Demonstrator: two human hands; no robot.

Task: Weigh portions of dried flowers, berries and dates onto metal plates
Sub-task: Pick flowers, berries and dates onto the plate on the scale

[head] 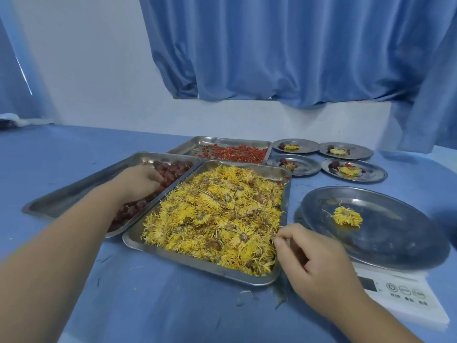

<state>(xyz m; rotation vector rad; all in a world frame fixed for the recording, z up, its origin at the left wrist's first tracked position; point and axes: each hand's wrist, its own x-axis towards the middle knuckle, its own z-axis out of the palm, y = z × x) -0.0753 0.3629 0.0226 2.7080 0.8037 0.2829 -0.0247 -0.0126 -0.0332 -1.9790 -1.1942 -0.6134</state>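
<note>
Flower tray [197, 262] edge beside right hand [314, 263]

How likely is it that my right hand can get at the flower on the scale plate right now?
Probably yes. The right hand sits at the right rim of the flower tray, just beside the plate on the scale; nothing stands between it and the lone flower.

tablecloth [173, 305]: plain blue | curtain [284, 50]: plain blue, folds shaded darker | wall [99, 70]: white | dried flowers [217, 219]: yellow petals, brown centres | berries [237, 153]: orange-red | dates [173, 169]: dark red-brown | trays [197, 267]: silver-grey metal | plates [400, 243]: silver-grey, faintly speckled | scale [420, 310]: white, black display, grey-ringed buttons
</note>
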